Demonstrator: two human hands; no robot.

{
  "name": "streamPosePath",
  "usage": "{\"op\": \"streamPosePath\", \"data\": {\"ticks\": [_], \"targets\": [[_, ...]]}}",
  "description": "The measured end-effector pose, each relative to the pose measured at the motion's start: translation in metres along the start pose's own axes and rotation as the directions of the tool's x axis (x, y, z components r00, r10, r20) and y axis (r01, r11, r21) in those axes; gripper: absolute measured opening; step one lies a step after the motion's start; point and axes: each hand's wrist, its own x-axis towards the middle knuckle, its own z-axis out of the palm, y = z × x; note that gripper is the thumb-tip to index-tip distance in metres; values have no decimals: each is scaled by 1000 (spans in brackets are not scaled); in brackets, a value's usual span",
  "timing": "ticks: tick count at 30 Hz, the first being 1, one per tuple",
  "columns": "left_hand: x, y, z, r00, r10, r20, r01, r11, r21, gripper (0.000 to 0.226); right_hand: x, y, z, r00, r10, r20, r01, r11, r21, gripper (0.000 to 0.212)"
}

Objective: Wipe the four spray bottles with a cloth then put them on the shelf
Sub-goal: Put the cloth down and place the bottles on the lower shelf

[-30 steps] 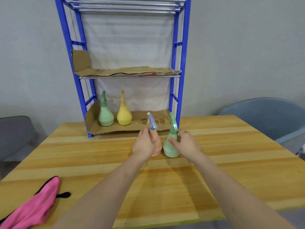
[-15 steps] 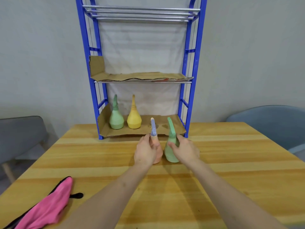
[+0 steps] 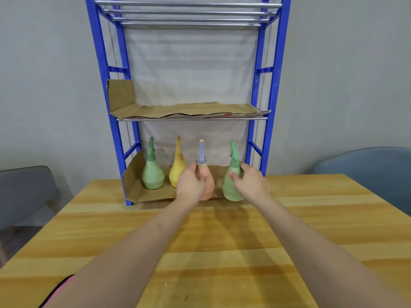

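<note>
- Holding the peach bottle (image 3: 208,188) by its neck in the left hand (image 3: 191,185), fingers curled round it, base at the front edge of the cardboard liner (image 3: 138,192).
- Gripping the light-green bottle (image 3: 231,187), at 3 o'clock of the peach one, in the right hand (image 3: 251,185), fingers wrapped round its shoulder.
- Probably the last shelving step, with the darker green bottle (image 3: 153,174) and yellow bottle (image 3: 176,172) already standing at 9 o'clock on the shelf (image 3: 265,130).
- Next: pushing both toward 12 o'clock, setting them upright, letting go.
- Pink cloth (image 3: 64,287) lying at 7 o'clock on the table (image 3: 222,252).

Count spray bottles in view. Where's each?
4. Green bottle and yellow bottle stand on the bottom shelf's left. Left hand grips the peach bottle, right hand the second green bottle, at the shelf's front.
</note>
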Motion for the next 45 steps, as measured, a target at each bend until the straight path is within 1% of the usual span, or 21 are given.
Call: {"op": "streamPosePath", "data": {"ticks": [2, 5, 8, 9, 13, 17, 19, 21, 23, 26, 29, 32, 38, 45], "targets": [[19, -3, 10, 1000, 2, 0, -2, 1000, -2, 6, 14, 2, 7, 1000, -2, -13, 2, 1000, -2, 39], [41, -8, 25, 1000, 1, 18, -1, 1000, -9, 10, 33, 7, 20, 999, -4, -37, 4, 1000, 3, 32], [59, -17, 42, 1000, -6, 30, 6, 1000, -1, 6, 48, 10, 34, 998, -5, -56, 6, 1000, 8, 30], [64, -20, 47, 1000, -15, 25, 15, 1000, -2, 9, 52, 11, 38, 998, -9, -68, 10, 1000, 12, 30], [81, -31, 61, 998, -58, 10, 59, 998, -16, 33, 65, 15, 52, 994, -28, -101, 30, 1000, 11, 27], [86, -36, 70, 999, -34, 6, 34, 999, -11, 47, 74, 21, 58, 996, -35, -86, 34, 999, -9, 33], [84, -39, 73, 999, -44, 18, 44, 999, 12, 59, 75, 26, 58, 998, -19, -55, 20, 999, 27, 38], [78, -41, 76, 996, -71, 44, 69, 996, 56, 72, 74, 31, 59, 1000, -20, 1, 20, 995, 98, 45], [74, -43, 80, 992, -105, 66, 99, 992, 81, 83, 72, 37, 62, 998, -35, 55, 25, 985, 169, 56], [74, -45, 85, 991, -109, 75, 100, 988, 114, 93, 69, 44, 69, 996, -64, 60, 48, 972, 230, 67], [76, -45, 86, 992, -106, 65, 95, 983, 160, 92, 67, 47, 74, 997, -74, 23, 67, 971, 231, 66], [72, -46, 87, 994, -107, 23, 102, 983, 155, 86, 66, 50, 80, 997, -80, -5, 79, 977, 199, 69], [69, -51, 90, 995, -95, -5, 94, 975, 203, 87, 73, 50, 83, 996, -90, 7, 87, 977, 195, 68], [65, -50, 90, 996, -84, -9, 84, 975, 206, 88, 80, 49, 87, 996, -82, 20, 76, 973, 217, 70]]}}
